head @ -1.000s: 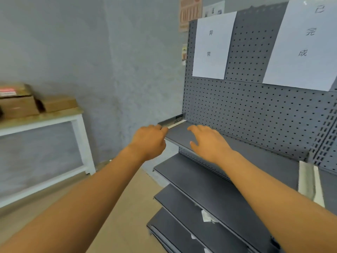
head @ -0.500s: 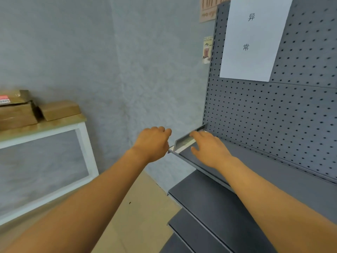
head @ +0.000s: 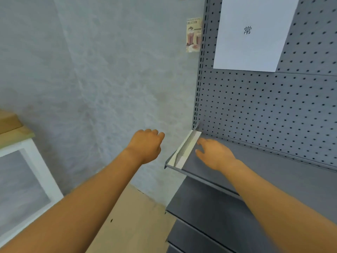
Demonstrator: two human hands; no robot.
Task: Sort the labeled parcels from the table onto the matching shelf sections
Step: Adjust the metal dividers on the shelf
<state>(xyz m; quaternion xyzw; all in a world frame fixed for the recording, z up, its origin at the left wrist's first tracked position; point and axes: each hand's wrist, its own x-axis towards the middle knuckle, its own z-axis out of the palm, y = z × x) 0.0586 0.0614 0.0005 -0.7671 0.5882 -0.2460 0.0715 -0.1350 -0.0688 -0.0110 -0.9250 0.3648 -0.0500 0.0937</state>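
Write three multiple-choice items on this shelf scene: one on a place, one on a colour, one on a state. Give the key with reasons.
1. Where does the flat white parcel lie?
A. at the left end of the upper shelf
B. on the floor
C. on the table at the left

2. What colour is the pegboard back panel?
A. red
B. grey
C. yellow

3. What is the left hand doing?
A. gripping a box
B. pressing on the white paper sign
C. holding nothing, curled, in the air beside the shelf

Key: 1 A, the parcel lies along the shelf's left edge by the right hand. 2 B, the perforated panel is grey. 3 C, its fingers are curled with nothing in them.
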